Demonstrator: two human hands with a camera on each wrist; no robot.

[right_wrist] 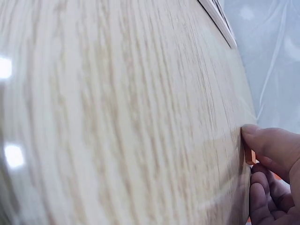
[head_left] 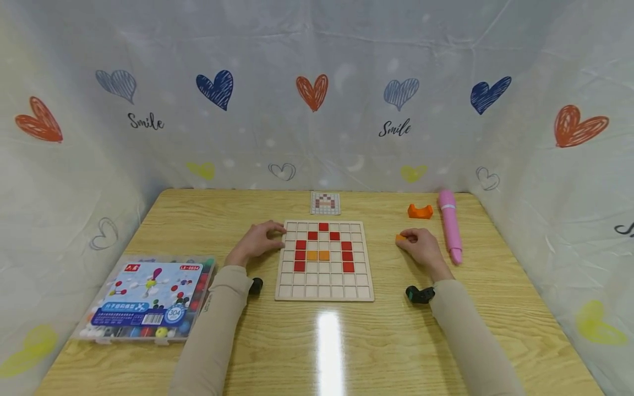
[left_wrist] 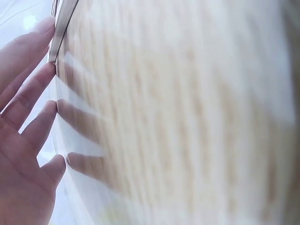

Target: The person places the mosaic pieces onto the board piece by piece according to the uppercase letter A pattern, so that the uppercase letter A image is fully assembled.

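Note:
A square wooden grid board (head_left: 324, 278) lies mid-table, with red tiles (head_left: 349, 267) and two orange tiles (head_left: 318, 256) set in its squares. My left hand (head_left: 257, 240) is at the board's left edge; in the left wrist view its spread fingers (left_wrist: 29, 101) reach to the edge and the tabletop. To the right of the board, my right hand (head_left: 420, 245) pinches an orange tile (head_left: 400, 238) close over the table. The right wrist view shows this tile (right_wrist: 251, 155) partly hidden by the thumb and curled fingers.
Behind the board lies a small pattern card (head_left: 325, 203). An orange holder (head_left: 420, 212) and a pink pen-shaped tool (head_left: 450, 226) stand at the back right. A clear plastic box of coloured balls (head_left: 143, 300) sits at the left. Curtains (head_left: 317, 154) bound the table's back and sides.

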